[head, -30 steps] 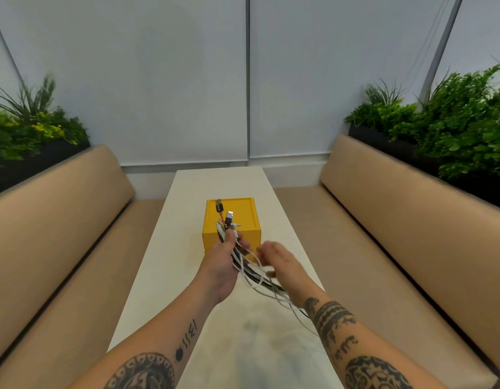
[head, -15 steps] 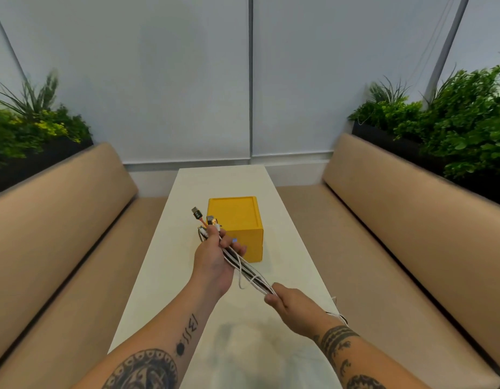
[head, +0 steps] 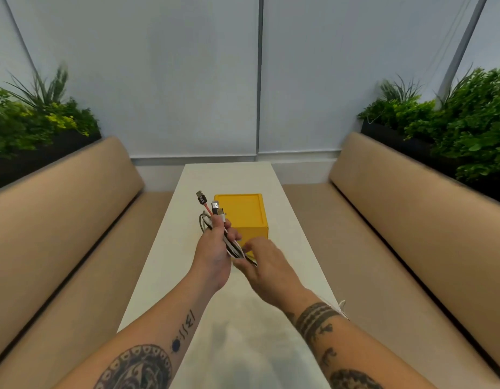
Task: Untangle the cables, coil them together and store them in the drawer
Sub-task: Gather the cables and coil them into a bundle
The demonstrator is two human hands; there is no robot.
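Note:
My left hand (head: 215,254) grips a bundle of cables (head: 212,217), white, grey and red ones, with their plugs sticking up above my fingers. My right hand (head: 267,266) is right beside it and pinches the strands where they leave my left palm. The loose cable ends (head: 341,307) trail under my right forearm to the table's right edge. Just behind both hands stands the yellow drawer box (head: 243,211) on the white table (head: 229,175); my hands hide its front.
Tan padded benches (head: 60,206) run along both sides of the narrow table. Planters with green plants (head: 454,122) sit behind the backrests. A pale wall closes the far end.
My right hand had slid down the cables toward me, pulling them straight; now it has come back up to my left hand. My left hand has barely moved.

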